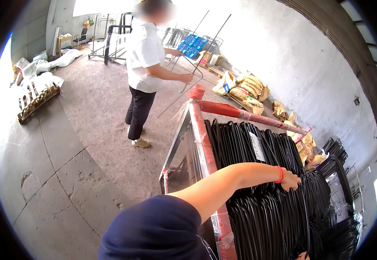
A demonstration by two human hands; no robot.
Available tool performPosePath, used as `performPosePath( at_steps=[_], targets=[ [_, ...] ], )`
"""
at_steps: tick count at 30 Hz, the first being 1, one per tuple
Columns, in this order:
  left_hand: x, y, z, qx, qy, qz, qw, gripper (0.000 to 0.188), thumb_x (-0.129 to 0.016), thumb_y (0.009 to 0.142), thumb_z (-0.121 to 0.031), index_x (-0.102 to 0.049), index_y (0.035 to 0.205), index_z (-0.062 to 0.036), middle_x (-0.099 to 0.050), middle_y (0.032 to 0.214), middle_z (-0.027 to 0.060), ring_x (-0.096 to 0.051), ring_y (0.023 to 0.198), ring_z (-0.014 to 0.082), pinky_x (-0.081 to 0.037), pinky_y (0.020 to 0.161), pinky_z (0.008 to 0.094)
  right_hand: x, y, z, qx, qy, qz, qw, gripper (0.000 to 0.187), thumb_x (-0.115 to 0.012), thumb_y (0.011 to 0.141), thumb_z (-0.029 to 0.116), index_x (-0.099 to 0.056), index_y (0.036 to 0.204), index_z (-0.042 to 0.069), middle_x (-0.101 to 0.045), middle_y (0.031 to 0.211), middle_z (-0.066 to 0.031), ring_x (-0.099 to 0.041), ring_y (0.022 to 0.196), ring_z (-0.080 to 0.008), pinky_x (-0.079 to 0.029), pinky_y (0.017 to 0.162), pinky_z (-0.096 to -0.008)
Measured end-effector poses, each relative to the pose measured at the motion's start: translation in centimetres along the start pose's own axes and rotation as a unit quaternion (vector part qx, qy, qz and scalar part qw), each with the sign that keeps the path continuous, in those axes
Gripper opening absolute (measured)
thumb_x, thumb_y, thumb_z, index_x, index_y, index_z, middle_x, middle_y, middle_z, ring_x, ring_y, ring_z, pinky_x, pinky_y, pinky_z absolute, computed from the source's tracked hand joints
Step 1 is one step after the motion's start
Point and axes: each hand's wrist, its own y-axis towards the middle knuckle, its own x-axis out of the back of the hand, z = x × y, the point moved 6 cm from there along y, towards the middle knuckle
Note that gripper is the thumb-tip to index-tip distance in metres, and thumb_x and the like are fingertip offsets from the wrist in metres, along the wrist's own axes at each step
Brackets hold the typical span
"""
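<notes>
My left arm, in a dark blue sleeve, reaches right across a rack. My left hand (290, 180), with a red band at the wrist, curls its fingers over the top of a dense row of black bent metal rods (262, 216). The rods hang on a cart frame wrapped in red film (206, 138). Only a sliver of my right hand (303, 256) shows at the bottom edge by the rods, and its grip is hidden.
A co-worker in a white shirt (143, 56) stands on the concrete floor beyond the cart, holding thin bare metal rods (188, 78). Filled sacks (249, 91) lie along the white wall. A wooden pallet (34, 102) sits at the left, and metal racks (110, 39) stand at the back.
</notes>
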Motion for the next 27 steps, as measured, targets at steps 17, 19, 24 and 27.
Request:
performPosePath(
  at_steps=[17, 19, 24, 27],
  targets=[
    [-1.1, -0.9, 0.1, -0.010, -0.030, -0.006, 0.999, 0.036, -0.058, 0.077, -0.026, -0.054, 0.110, -0.0135, -0.027, 0.132, 0.0140, -0.031, 0.119, 0.0318, -0.038, 0.090, 0.0427, -0.4, 0.1, -0.2, -0.008, 0.018, -0.020, 1.000, 0.014, -0.051, 0.084, 0.017, -0.051, 0.082, 0.003, -0.047, 0.066, -0.0024, -0.043, 0.053, -0.0110, -0.037, 0.048, -0.0246],
    [-1.3, -0.9, 0.6, -0.010, -0.030, -0.011, 0.999, 0.036, -0.058, 0.076, -0.026, -0.054, 0.110, -0.0135, -0.027, 0.132, 0.0142, -0.031, 0.119, 0.0321, -0.038, 0.090, 0.0427, -0.5, 0.4, -0.3, -0.001, 0.003, -0.011, 1.000, 0.014, -0.051, 0.083, 0.017, -0.051, 0.082, 0.003, -0.047, 0.066, -0.0029, -0.043, 0.052, -0.0111, -0.037, 0.047, -0.0244],
    [-1.8, -0.8, 0.0, -0.008, -0.044, -0.019, 0.999, 0.035, -0.059, 0.075, -0.022, -0.055, 0.107, -0.0108, -0.025, 0.133, 0.0157, -0.033, 0.118, 0.0321, -0.040, 0.089, 0.0399, -0.4, 0.5, -0.4, 0.008, -0.027, -0.044, 0.999, 0.018, -0.051, 0.083, 0.017, -0.052, 0.076, 0.001, -0.048, 0.061, -0.0045, -0.042, 0.048, -0.0116, -0.036, 0.044, -0.0250],
    [-1.6, -0.8, -0.2, 0.006, -0.066, -0.016, 0.998, 0.035, -0.059, 0.075, -0.021, -0.055, 0.108, -0.0108, -0.022, 0.134, 0.0165, -0.034, 0.117, 0.0322, -0.039, 0.089, 0.0404, -0.3, 0.5, 0.0, 0.032, -0.031, -0.095, 0.994, 0.019, -0.051, 0.081, 0.016, -0.054, 0.070, 0.000, -0.045, 0.054, -0.0043, -0.040, 0.044, -0.0119, -0.033, 0.041, -0.0255]
  ],
)
